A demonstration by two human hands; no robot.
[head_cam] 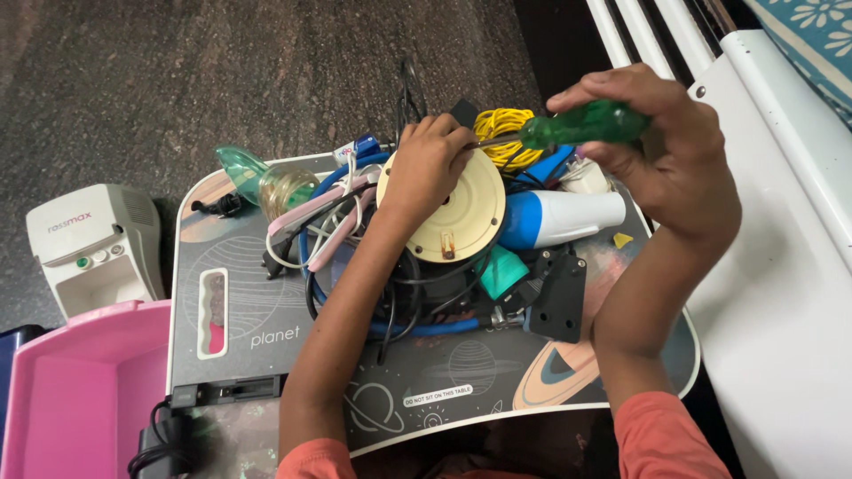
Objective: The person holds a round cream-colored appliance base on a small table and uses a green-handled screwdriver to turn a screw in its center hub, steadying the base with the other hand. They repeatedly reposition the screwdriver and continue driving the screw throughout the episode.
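At centre of the head view, a small lap surface [266, 310] with a space-themed print carries a heap of cables and parts. Left hand [426, 164] rests with fingers curled on the top edge of a cream round disc [453, 217], pressing it at about 11 o'clock of the disc; the disc sits on top of the heap. Right hand [666, 151] is clamped around the green translucent handle of a screwdriver [581, 124], held roughly level, shaft pointing toward 9 o'clock and its tip meeting the left fingers at the disc's upper rim. Hands are apart, joined only by the tool.

Around the disc: yellow wire coil [506, 133] at 12 o'clock, white-and-blue cylindrical device [559, 217] at 3 o'clock, black bracket [559, 297] at 4 o'clock, blue cable [426, 328] looping beneath, clear green mask [266, 182] at 9 o'clock. Off the surface, at 9 o'clock: white nebuliser unit [89, 244]; at 8 o'clock, pink tub [80, 390].
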